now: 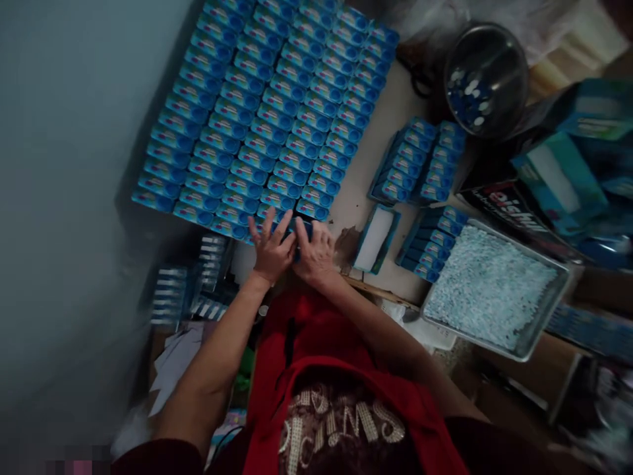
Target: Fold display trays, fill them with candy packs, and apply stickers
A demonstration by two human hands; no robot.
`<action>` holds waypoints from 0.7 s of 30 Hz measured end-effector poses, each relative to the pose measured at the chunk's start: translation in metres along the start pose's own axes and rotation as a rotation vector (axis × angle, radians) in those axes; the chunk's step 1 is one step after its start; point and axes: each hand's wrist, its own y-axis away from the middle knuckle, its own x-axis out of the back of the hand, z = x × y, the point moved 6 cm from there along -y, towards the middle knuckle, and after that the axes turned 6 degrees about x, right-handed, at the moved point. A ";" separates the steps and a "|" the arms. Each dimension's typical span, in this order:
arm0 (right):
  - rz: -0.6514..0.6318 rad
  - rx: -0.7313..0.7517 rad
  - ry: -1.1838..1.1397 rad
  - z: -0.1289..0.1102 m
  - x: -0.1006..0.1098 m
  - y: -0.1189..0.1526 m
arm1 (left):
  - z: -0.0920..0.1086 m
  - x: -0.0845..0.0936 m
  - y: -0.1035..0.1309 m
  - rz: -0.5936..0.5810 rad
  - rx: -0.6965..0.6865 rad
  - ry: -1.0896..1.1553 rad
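Note:
Rows of flat blue plastic cases [257,132] with printed labels are packed closely over the tabletop. At their near edge my left hand [273,247] has its fingers spread over the last row, fingertips touching the labels. Right beside it, my right hand [316,254] is at a dark blue case [303,229] at the end of that row, index finger stretched along it and the other fingers bent. My fingers partly cover this case, and blur hides its details.
To the right stand blue boxes [403,161] of upright cases, a box with a white top [376,239], and a metal tray [534,353] of pale blue-white pieces. A metal bowl [512,72] holds blue and white bits. A wall [69,165] borders the left.

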 end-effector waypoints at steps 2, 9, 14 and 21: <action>-0.032 0.011 0.050 -0.008 -0.001 -0.011 | -0.005 0.004 0.002 0.025 0.008 0.044; 0.093 0.256 0.006 0.017 0.069 0.048 | 0.017 0.027 0.114 0.322 0.063 0.137; 0.315 0.125 -0.095 0.126 0.122 0.107 | 0.081 -0.078 0.122 0.008 0.226 0.183; 0.193 -0.038 -0.043 0.252 0.105 0.077 | 0.127 -0.189 0.003 -0.278 0.194 -0.069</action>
